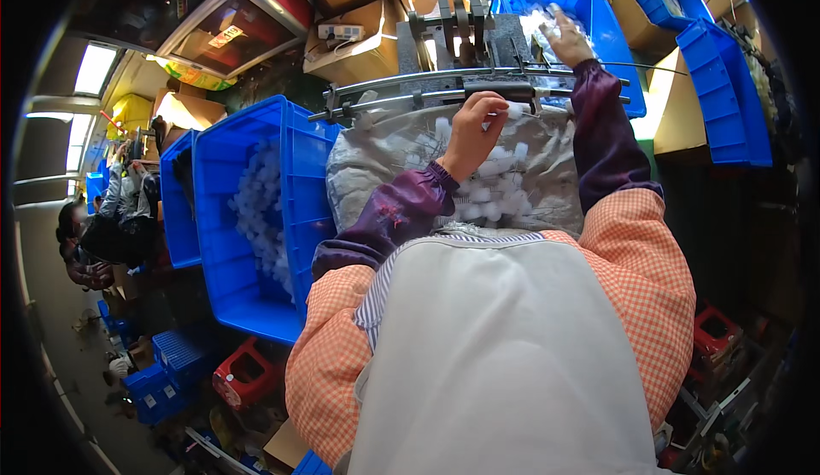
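Note:
My left hand [475, 136] is raised over a grey cloth [367, 163] spread across my lap, its fingers curled into a pinch beside a metal bar. A small whitish piece shows by the fingertips; whether they hold it is too small to tell. Below it, a heap of small white plastic pieces [494, 191], some with thin bristle-like strands, lies on the cloth. My right hand [571, 43] reaches into a blue bin [605, 26] at the far right, fingers apart over more white pieces [536, 24]. Directly ahead stands a metal machine [461, 35] with crosswise rods [410, 92].
To my left, a large blue bin [303, 193] holds many white pieces. Open cardboard boxes [354, 48] stand behind it. More blue crates [726, 90] are at the far right. A red stool [248, 374] stands at lower left, and another person [120, 219] sits farther left.

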The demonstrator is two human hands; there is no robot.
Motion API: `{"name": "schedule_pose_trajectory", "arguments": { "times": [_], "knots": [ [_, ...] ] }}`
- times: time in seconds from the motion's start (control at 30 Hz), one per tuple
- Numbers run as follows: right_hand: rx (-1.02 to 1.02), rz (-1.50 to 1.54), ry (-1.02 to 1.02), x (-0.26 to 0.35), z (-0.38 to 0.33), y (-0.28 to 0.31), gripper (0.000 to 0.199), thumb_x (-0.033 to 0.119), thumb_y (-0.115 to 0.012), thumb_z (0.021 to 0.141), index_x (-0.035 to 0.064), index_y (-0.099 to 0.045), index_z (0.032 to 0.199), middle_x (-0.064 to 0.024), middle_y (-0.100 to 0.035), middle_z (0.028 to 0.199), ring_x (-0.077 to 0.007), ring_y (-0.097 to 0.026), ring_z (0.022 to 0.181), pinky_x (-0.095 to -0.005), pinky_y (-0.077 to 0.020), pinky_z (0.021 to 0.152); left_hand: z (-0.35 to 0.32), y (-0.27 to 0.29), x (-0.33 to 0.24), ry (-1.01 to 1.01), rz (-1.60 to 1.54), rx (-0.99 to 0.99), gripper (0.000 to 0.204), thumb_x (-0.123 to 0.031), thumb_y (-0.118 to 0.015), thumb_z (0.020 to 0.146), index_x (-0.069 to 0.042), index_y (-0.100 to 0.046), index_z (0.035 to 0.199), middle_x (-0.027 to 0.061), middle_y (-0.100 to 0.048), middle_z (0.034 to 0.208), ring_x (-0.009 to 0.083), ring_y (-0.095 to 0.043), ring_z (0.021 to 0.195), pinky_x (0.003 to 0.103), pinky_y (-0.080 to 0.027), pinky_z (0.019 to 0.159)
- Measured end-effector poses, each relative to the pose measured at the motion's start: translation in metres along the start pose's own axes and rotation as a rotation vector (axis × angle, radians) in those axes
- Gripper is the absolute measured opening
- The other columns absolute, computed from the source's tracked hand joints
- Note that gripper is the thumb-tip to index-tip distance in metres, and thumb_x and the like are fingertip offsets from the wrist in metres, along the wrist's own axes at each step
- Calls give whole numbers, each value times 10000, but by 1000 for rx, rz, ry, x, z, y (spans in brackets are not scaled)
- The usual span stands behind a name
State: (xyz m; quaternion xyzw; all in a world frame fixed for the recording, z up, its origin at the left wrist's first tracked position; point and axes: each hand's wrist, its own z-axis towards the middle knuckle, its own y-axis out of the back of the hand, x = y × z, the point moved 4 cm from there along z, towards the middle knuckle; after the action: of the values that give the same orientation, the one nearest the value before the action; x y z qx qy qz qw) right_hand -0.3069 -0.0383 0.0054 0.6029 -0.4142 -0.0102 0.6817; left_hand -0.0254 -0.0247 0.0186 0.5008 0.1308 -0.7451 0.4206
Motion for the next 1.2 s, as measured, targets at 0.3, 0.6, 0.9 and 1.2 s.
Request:
{"name": "schedule_pose_trajectory", "arguments": {
  "times": [0.3, 0.6, 0.9, 1.2],
  "knots": [
    [576, 645, 411, 39, -83, -46, 313, 220, -552, 875, -4, -557, 1093, -18, -603, 853, -65, -520, 766, -215, -436, 694, 1, -7, -12, 156, 214, 4, 390, -124, -677, 752, -28, -517, 1093, 128, -574, 991, 246, -621, 799, 286, -516, 636],
    [-313, -388, 385, 43, 3, -82, 158, 172, -533, 802, 124, -613, 928, -56, -592, 947, -272, -525, 964, -376, -450, 795, -70, -44, 47, -24, 808, 762, 341, -233, -610, 744, -33, -545, 1012, 145, -558, 1022, 316, -570, 901, 405, -471, 732],
    [-309, -333, 429, 45, 5, -86, 118, 166, -520, 791, 109, -585, 872, -46, -587, 936, -254, -506, 976, -384, -415, 816, -63, -39, 49, 218, 642, 622, 188, -107, -533, 740, -3, -523, 897, 200, -569, 911, 351, -576, 833, 414, -467, 717],
    [-325, -283, 467, 36, 15, -93, 153, 212, -535, 808, 103, -584, 903, -45, -589, 948, -251, -501, 991, -389, -401, 833, -57, -33, 41, 81, 554, 453, 163, -81, -545, 720, -28, -499, 867, 168, -498, 948, 355, -516, 901, 412, -444, 761]
  ]
}}
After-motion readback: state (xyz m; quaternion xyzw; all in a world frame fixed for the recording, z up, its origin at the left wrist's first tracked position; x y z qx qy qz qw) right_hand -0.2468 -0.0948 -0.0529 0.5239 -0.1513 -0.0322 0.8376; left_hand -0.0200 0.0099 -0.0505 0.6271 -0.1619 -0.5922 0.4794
